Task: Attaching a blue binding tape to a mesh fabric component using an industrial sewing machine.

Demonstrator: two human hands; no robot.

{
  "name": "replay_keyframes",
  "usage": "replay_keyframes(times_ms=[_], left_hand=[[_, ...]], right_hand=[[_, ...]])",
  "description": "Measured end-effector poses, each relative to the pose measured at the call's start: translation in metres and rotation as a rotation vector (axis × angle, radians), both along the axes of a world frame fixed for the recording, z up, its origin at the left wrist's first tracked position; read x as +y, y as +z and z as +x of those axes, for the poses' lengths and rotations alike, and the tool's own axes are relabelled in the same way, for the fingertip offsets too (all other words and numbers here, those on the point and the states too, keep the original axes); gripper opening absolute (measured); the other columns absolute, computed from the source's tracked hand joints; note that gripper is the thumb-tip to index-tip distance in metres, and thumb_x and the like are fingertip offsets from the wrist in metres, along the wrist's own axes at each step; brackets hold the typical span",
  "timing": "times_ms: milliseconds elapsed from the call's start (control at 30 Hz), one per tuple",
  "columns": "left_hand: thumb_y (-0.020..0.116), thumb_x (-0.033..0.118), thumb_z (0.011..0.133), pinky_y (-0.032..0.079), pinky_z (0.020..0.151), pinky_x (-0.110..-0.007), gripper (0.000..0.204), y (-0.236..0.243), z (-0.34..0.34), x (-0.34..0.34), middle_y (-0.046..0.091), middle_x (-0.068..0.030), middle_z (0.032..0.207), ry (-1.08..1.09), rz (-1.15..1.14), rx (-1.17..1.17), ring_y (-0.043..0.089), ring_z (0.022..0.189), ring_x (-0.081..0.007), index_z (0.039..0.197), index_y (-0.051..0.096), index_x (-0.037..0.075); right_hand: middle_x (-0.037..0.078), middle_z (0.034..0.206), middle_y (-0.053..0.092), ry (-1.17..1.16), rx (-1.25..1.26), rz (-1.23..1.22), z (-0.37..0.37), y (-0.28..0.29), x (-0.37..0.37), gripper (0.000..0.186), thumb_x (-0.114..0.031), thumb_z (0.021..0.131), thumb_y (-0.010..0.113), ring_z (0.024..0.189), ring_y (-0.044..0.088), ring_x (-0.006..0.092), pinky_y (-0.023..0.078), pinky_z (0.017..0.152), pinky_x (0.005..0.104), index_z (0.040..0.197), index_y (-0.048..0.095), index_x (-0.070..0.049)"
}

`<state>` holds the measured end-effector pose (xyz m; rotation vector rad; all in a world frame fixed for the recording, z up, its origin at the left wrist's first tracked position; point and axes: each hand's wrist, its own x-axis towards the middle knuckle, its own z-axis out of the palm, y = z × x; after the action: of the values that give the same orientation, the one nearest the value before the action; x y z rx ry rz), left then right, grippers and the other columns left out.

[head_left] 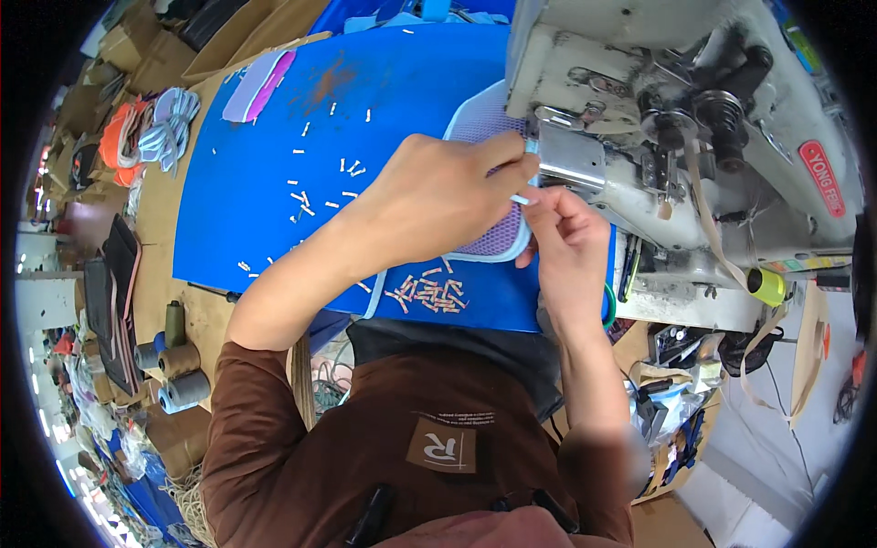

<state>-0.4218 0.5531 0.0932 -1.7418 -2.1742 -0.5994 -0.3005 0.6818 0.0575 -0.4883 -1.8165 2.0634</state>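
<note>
1. Purple mesh panel w/ lt-blue edging: on blue work surface, immediately L of sewing mach., partly hidden under the hands.
2. L hand: reaches across panel, back of hand up, fingers bent & close together, tips right by the mach.'s metal plate. Can't tell what, if anything, they've got hold of.
3. R hand: on near side of mach.'s plate, thumb & index pinched together, no gap seen, on end of small lt-blue strip; other fingers curled.
4. Small cut pcs: heaped on near-L side of mach.; more loose pcs scattered farther L of it.
5. Lilac & magenta strips: stacked well L of mach., at far corner of blue surface.
6. Thread spools: well L of mach., nearer the wearer.
7. Beige tape: hangs on mach. front; yellow-green cup at mach.'s near-R side.
</note>
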Motion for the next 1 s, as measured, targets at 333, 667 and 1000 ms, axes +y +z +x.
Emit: replay_keyframes(times_ms=[333,667,1000], left_hand=[[0.073,0.002,0.075,0.053,0.057,-0.029,0.037,-0.025,-0.001,-0.007,0.067,-0.0055,0.095,0.004,0.218,-0.31,0.067,0.069,-0.019,0.111,0.076,0.011],[0.091,0.037,0.069,0.054,0.056,-0.028,0.052,-0.046,-0.003,-0.005,0.067,-0.0076,0.094,0.108,0.351,-0.213,0.068,0.069,-0.0215,0.105,0.073,0.005],[0.086,0.037,0.075,0.053,0.054,-0.031,0.048,-0.056,0.002,0.002,0.062,-0.0051,0.095,0.161,0.352,-0.206,0.066,0.065,-0.0211,0.107,0.071,0.006]], right_hand=[[-0.001,0.065,0.061,-0.026,0.036,0.032,-0.011,0.001,0.001,0.02,-0.016,0.1,0.066,0.051,0.053,0.0039,0.04,0.046,0.0191,0.09,0.068,0.001],[0.017,0.09,0.069,0.026,-0.161,0.802,0.061,-0.014,0.021,0.025,-0.012,0.093,0.069,0.074,0.072,0.0276,0.056,0.068,0.0332,0.111,0.066,0.006],[0.027,0.122,0.052,0.14,-0.539,1.099,0.108,-0.049,0.037,0.055,-0.003,0.086,0.067,0.109,0.059,0.0443,0.049,0.094,0.0469,0.137,0.047,0.002]])
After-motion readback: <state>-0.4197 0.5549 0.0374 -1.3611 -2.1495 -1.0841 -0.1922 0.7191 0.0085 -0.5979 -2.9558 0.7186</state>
